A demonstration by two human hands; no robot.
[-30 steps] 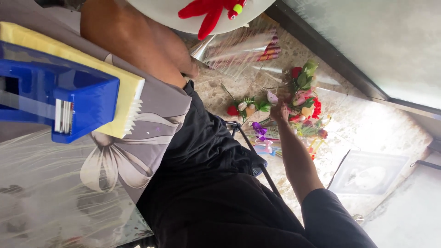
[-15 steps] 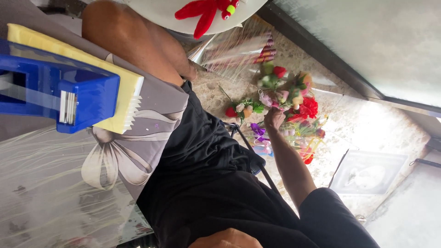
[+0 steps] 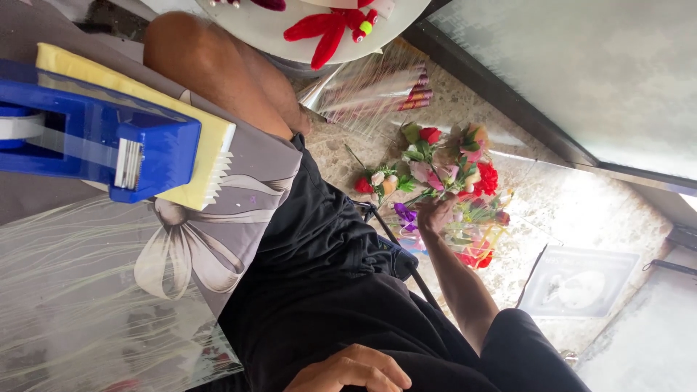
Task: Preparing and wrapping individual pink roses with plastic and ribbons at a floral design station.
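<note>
Both hands differ: right point(image 3: 435, 214) now grips lifted flowers point(image 3: 450, 170); left point(image 3: 352, 372) rests loosely curled, empty.

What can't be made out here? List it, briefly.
All in the head view:
- Right hand: fingers buried among the artificial flowers, so its grip is unclear.
- Left hand: wrist cut by the bottom edge.
- Blue tape dispenser: cut by the left edge.
- Red plush toy: cut by the top edge.

Tape dispenser point(image 3: 102, 141) on table point(image 3: 72, 290)

A blue tape dispenser point(image 3: 94, 141) sits on a yellow pad point(image 3: 196, 156).
</note>
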